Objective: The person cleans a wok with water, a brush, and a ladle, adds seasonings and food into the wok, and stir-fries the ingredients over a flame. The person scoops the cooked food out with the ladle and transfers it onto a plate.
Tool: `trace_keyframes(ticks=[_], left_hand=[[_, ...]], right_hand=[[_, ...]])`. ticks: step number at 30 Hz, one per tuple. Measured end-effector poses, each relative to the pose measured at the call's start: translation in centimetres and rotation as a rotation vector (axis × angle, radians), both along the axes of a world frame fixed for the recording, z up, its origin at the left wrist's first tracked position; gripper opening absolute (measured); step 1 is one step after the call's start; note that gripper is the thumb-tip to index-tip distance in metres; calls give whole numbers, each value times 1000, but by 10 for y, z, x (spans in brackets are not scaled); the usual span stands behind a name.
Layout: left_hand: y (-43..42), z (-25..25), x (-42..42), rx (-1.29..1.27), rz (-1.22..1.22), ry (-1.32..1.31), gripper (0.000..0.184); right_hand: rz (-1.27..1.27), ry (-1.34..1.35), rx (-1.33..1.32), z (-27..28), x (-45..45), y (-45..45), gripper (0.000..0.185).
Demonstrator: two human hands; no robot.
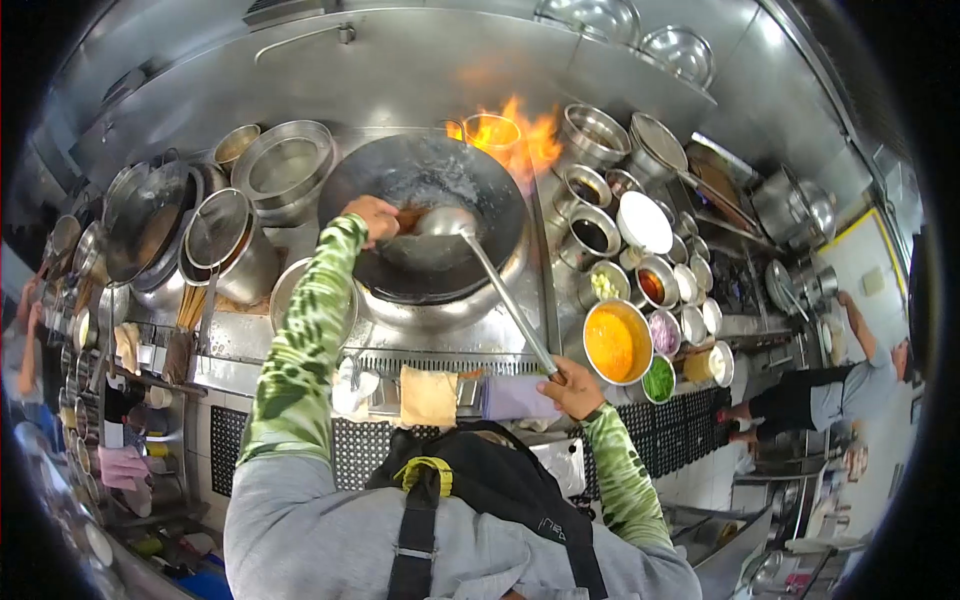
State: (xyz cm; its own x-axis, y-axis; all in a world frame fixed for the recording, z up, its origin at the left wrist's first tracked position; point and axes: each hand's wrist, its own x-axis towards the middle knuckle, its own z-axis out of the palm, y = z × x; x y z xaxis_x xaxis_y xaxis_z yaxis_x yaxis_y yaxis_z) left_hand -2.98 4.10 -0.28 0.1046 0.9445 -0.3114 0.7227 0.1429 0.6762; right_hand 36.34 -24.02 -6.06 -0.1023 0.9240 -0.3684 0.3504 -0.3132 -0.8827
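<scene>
Visibly busy, a steel kitchen surrounds the person's station, with a stainless wall behind, perforated black mats on the floor and 1 co-worker at far right. Flames leap at the back of a counter crowded with pots and strainers. At its center sits a black wok, where the work appears under way but unfinished. A long ladle reaches into it from the near side. Beside the wok, a pot of orange liquid and other filled containers suggest plenty is left unused. The right hand wraps its fingers around the ladle's handle; the left hand hovers over the wok's left side, fingers curled, whether around anything cannot be told. Chopped greens fill 1 small tub. Smallest, a brown patch shows inside the wok, too unclear to name.
</scene>
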Motion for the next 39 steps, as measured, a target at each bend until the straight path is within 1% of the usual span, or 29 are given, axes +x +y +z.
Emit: trace_keyframes(ticks=[1,2,4,7,10,12,13,15,16,17,18,20,21,22,23,24,25,26,27,28,29,31,32,33,34,35,36,38,39], left_hand=[[0,4,-6,-8,92,-131,45],[0,7,-8,48,151,-154,45],[-9,25,-6,136,162,-88,41],[-26,31,-5,355,23,11,38],[-47,24,11,638,-262,208,34],[-51,7,25,718,-456,228,30],[-47,-16,34,731,-480,204,31],[-53,-33,55,566,-496,302,34],[-58,-33,61,385,-486,419,37],[-57,-42,54,451,-513,429,41],[-55,-38,49,444,-455,460,41],[-40,-26,42,441,-352,524,41],[-43,-22,41,507,-360,520,41],[-57,-13,44,491,-411,520,42],[-60,-17,44,459,-506,568,43],[-62,-23,40,418,-601,614,45],[-63,-15,37,338,-542,649,47],[-59,-3,31,281,-469,671,45],[-59,4,19,330,-413,611,45],[-60,11,7,378,-350,553,44],[-65,19,-2,385,-352,504,44],[-82,22,-16,393,-350,395,44],[-90,11,-19,434,-363,350,47],[-98,0,-23,475,-378,306,49],[-110,6,-15,490,-372,335,53],[-123,14,1,429,-291,418,61],[-128,6,8,472,-244,403,65],[-140,4,30,523,-159,346,64],[-145,0,39,612,-177,323,66]], right_hand=[[20,118,-13,6,-9,-4,38],[-14,209,-52,11,-14,-5,38],[-89,398,-137,17,-24,-10,39],[-133,507,-181,24,-28,-2,39],[-171,554,-216,38,-35,5,35],[-179,615,-272,44,-39,13,35],[-156,641,-285,46,-40,17,32],[-167,750,-305,50,-41,27,26],[-175,806,-318,53,-43,31,23],[-181,871,-338,57,-43,37,19],[-191,940,-357,61,-44,42,16],[-178,939,-376,64,-48,52,12],[-161,908,-356,63,-49,57,14],[-150,875,-341,63,-49,60,16],[-142,839,-325,62,-49,60,19],[-108,652,-185,61,-54,54,24],[-69,459,-54,62,-61,46,30],[-24,266,76,63,-65,38,37],[-60,179,137,62,-64,22,52],[-85,125,232,43,-56,5,54],[-105,70,331,18,-43,-12,56],[-93,5,213,-17,-19,-55,56],[-160,114,203,-33,-14,-78,52],[-225,95,228,-41,-10,-98,47],[-265,-56,292,-55,-6,-116,50],[-302,-147,317,-72,-7,-131,53],[-336,-236,347,-86,-10,-142,55],[-298,-432,263,-95,-17,-149,58],[-254,-555,257,-132,-8,-157,62]])
